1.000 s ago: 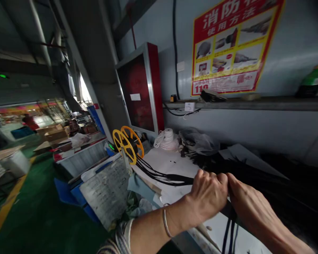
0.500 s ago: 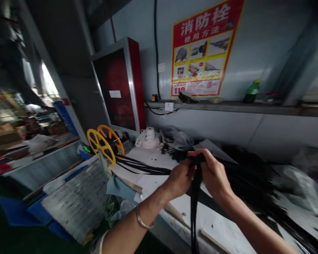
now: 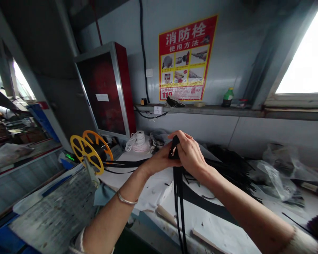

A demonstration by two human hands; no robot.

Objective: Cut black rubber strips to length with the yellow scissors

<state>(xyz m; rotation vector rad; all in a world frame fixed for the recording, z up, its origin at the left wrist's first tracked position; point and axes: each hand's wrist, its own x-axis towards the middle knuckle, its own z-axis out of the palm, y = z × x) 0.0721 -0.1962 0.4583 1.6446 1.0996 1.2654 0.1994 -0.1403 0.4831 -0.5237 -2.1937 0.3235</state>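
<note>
Above the worktable (image 3: 148, 181), my left hand (image 3: 162, 156) and my right hand (image 3: 192, 153) meet around a bundle of flat black straps (image 3: 178, 201). A loop of the bundle rises between my thumbs and fingers, and several strands hang down past the table's front edge. My left fingers are partly hidden behind the bundle; my right fingers curl over its top. More black straps stretch leftward behind my left forearm to a yellow-flanged reel (image 3: 88, 152). A heap of black straps (image 3: 231, 165) lies right of my right hand, and a wide black band crosses beneath my right forearm.
White cord spools (image 3: 140, 141) stand at the table's back, below a red cabinet (image 3: 103, 91). Clear plastic bags (image 3: 275, 180) lie to the right. A green bottle (image 3: 228, 97) sits on the wall ledge. A marked board (image 3: 53, 211) is at lower left.
My view has turned to the right. My right hand has wrapped further over the top of the strap bundle, where a loop now shows. Both hands still hold the straps.
</note>
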